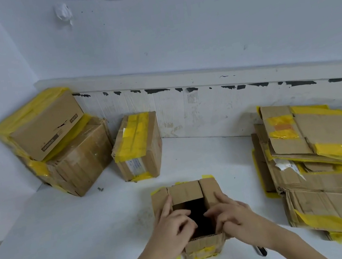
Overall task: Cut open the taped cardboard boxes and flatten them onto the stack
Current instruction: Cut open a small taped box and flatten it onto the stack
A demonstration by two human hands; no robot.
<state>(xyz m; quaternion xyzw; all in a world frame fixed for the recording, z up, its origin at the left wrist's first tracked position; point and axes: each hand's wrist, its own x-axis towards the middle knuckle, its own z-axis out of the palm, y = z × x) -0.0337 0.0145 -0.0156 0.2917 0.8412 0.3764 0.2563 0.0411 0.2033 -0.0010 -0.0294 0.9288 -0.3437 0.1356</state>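
Flattening step: left hand and right hand, fingers curled over the open box's flap edges, must next collapse it, flattened stack rightward.

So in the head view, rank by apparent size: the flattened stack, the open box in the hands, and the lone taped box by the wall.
1. Flattened stack, clearly the largest.
2. and 3. Open box and lone taped box look alike; the open box sits nearer the camera, so no ranking between them.
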